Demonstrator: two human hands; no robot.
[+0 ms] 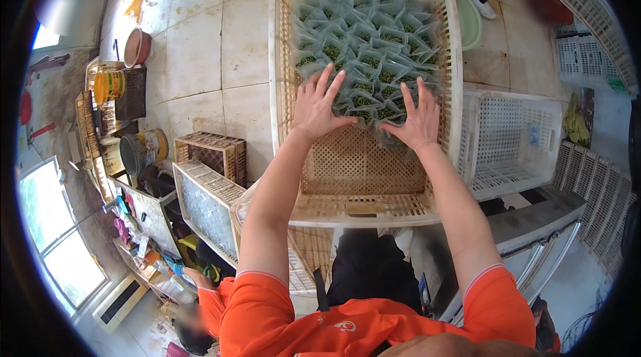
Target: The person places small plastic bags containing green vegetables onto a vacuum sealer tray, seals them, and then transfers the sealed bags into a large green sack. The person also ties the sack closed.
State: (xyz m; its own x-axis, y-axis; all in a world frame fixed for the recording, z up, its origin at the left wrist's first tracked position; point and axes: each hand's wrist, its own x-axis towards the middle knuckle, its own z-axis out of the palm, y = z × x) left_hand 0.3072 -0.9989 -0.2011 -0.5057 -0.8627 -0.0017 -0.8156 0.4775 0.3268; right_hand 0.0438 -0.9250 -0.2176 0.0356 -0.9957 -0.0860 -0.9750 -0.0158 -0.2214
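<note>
A large off-white plastic crate stands before me, its far part filled with rows of clear plastic bags that hold small green pieces. My left hand lies on the near left edge of the bags, fingers spread, palm down. At the near right edge my right hand touches the bags, its fingers apart and the thumb pointing inward. Between the two thumbs are the nearest bags. The crate's near part shows its bare lattice bottom.
An empty white crate is on the right, beside a pale green basin. To the left are a crate of clear plastic, a brown crate and buckets. A co-worker's orange sleeve shows at lower left.
</note>
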